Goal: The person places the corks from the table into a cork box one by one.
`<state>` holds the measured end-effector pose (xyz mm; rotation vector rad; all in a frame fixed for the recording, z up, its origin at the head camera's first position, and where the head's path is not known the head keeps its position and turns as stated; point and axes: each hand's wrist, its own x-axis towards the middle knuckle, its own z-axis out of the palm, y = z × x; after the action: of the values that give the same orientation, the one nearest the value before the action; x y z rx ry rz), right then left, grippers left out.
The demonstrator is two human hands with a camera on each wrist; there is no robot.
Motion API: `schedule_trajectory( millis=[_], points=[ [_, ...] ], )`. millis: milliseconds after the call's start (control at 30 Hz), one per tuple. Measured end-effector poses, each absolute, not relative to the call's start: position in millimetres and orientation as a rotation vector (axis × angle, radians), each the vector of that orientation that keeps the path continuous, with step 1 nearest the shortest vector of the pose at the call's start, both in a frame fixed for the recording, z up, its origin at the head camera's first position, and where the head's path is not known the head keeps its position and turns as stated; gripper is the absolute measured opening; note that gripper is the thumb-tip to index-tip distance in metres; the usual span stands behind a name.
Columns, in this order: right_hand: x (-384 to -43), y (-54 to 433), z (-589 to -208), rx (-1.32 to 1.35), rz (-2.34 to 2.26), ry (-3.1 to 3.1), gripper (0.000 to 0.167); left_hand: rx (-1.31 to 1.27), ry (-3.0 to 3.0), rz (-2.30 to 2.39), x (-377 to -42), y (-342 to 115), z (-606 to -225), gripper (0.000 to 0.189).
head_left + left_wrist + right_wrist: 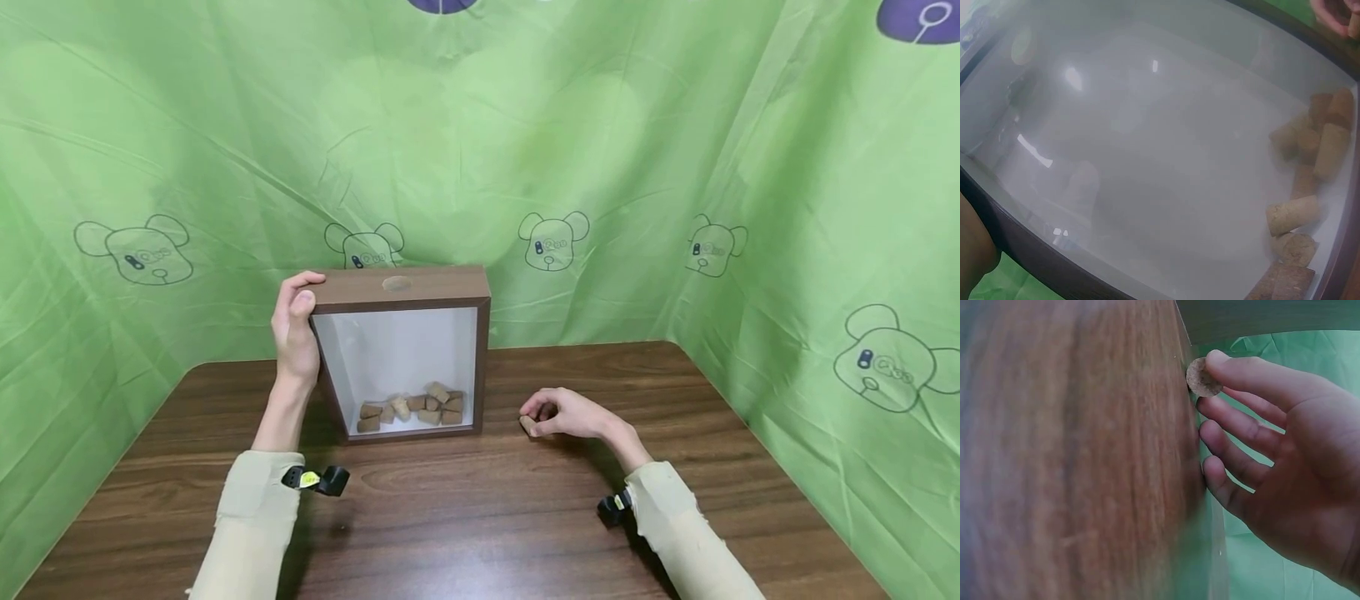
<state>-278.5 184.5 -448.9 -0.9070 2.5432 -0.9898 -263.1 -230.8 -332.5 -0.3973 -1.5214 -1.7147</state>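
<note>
A brown wooden shadow box (483, 358) with a clear front stands upright on the table, a round hole (397, 283) in its top. Several corks (430, 416) lie heaped along its bottom inside; the left wrist view shows these corks (1293, 214) through the pane. My left hand (296, 333) grips the box's upper left corner, thumb at the front edge. To the right of the box, my right hand (570, 414) pinches a single cork (528, 425) low at the tabletop. In the right wrist view the thumb presses on this cork (1202, 378), its round end showing.
The brown wood-grain table (465, 517) carries the box and ends at a back edge near the green curtain (465, 150), which hangs behind and at both sides. Small cameras are strapped to both wrists, over light sleeves (258, 500).
</note>
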Motion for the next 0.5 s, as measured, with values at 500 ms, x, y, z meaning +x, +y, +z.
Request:
schedule_trajectory(
  millis=[500],
  points=[
    [-272,183,-424,-0.884,-1.132,2.639,0.035,-0.400,-1.519,-1.718,-263,-230,-333,0.030]
  ],
)
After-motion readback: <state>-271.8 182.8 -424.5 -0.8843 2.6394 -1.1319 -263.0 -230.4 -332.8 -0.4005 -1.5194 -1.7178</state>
